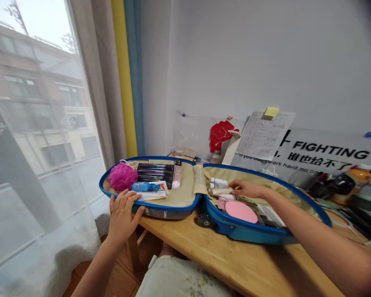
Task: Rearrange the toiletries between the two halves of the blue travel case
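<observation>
Head view: left hand (123, 217) splayed on suitcase rim (170, 209), right hand (246, 189) flat beside white tubes (219, 186).

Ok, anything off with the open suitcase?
Yes: the window-side half of the suitcase juts past the end of the table, apparently with little support beneath it. The left hand rests on its rim.

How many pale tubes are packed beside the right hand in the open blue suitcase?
4: the top tube, second tube, third tube and lowest tube, stacked just left of the right hand. More may be hidden under the hand.
</observation>
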Motion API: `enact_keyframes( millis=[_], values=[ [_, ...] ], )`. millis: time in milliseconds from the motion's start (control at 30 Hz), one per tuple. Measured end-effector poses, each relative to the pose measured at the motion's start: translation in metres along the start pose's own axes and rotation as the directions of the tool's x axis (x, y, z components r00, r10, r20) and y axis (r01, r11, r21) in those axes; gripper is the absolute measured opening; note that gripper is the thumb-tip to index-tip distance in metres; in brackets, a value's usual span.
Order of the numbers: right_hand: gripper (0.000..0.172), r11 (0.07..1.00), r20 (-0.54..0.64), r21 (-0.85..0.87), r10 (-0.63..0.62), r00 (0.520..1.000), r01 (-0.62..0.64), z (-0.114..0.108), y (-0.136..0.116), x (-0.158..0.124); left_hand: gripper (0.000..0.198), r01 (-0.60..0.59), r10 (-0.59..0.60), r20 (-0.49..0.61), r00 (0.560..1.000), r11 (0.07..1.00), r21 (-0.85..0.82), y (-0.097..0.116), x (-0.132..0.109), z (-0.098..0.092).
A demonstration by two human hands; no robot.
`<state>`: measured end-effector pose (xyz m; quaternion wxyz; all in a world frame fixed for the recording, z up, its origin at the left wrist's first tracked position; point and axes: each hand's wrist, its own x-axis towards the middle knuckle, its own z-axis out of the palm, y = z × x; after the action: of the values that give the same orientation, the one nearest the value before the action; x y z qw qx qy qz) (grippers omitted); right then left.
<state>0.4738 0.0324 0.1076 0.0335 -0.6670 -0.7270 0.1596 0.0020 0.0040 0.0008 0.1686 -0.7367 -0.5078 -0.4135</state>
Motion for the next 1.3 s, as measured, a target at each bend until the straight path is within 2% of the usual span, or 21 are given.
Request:
enact_keyframes(
  millis=[200,467,700,767,833,900,1000,1067,1167,1300],
  values=[
    [0.034,0.998,-0.018,-0.036,-0.047,0.999,0.046,0.008,0.001,0.01,0.031,0.002,-0.002,0.002,1.0,1.0,-0.003,0.0,0.0,0.0],
    [0.045,0.998,-0.003,-0.003,-0.063,0.998,0.063,0.005,0.004,0.009,0.03,0.014,-0.014,-0.007,1.0,1.0,-0.019,0.0,0.0,0.001],
    [0.05,0.959,-0.023,0.281,-0.029,0.999,0.034,-0.007,0.006,0.003,0.03,0.031,-0.031,0.007,0.999,0.999,-0.032,0.002,0.0,0.0],
    [0.05,0.906,-0.07,0.424,0.041,0.997,-0.007,-0.016,0.006,0.0,0.03,0.039,-0.039,0.013,0.999,0.999,-0.034,0.002,0.0,0.0],
    [0.044,0.815,-0.151,0.579,0.127,0.98,-0.017,-0.025,-0.002,-0.002,0.03,0.044,-0.043,0.014,0.999,0.998,-0.037,0.003,0.0,0.0],
    [0.033,0.71,-0.251,0.703,0.199,0.947,0.038,-0.033,-0.021,0.002,0.03,0.043,-0.042,0.014,0.999,0.998,-0.039,0.004,0.0,0.0],
    [0.015,0.608,-0.328,0.781,0.206,0.922,0.142,-0.036,-0.074,0.019,0.03,0.039,-0.039,0.009,0.999,0.999,-0.036,0.004,0.001,0.0],
    [0.009,0.613,-0.279,0.777,0.132,0.951,0.143,-0.029,-0.117,0.038,0.029,0.035,-0.035,0.004,0.999,0.999,-0.035,0.004,0.001,0.0],
    [0.006,0.632,-0.194,0.767,0.066,0.979,0.11,-0.006,-0.181,0.071,0.029,0.031,-0.031,0.002,1.0,0.999,-0.035,0.004,0.001,0.0],
    [0.006,0.671,-0.126,0.736,0.0,0.992,0.093,0.033,-0.244,0.108,0.029,0.04,-0.04,0.014,0.999,0.999,-0.033,0.005,0.001,-0.001]
  ],
)
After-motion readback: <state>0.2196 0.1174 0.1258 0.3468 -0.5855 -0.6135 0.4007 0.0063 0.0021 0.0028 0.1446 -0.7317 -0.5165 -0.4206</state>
